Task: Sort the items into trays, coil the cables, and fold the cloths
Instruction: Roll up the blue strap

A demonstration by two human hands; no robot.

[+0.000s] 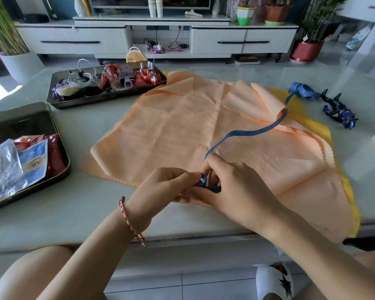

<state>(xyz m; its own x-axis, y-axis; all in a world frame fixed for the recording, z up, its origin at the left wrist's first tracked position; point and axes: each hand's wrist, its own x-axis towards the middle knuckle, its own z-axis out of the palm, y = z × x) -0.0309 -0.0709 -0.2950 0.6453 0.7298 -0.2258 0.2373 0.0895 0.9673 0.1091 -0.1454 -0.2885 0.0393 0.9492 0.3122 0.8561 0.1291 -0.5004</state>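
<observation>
Two hands roll up a blue tape (247, 133) over the spread cloths at the near edge of the desk (85, 213)

At near left a tray (26, 122) holds foil packets; beyond it a second tray (100, 99) holds coiled white cables and toys, so sorting looks well along; the left hand (160, 187) has its fingers (188, 176) pinched on the small wound core of the tape, steadying it as a hub; the right hand (240, 191), touching the left, has its fingers (210, 165) curled on the strip just where it leaves the roll, probably to feed it on flat; the free length rises from the hands and trails far right to a loose heap beside a dark blue toy (338, 111); beneath lies the orange cloth (171, 126), on a yellow cloth (312, 122), both not yet folded.
</observation>
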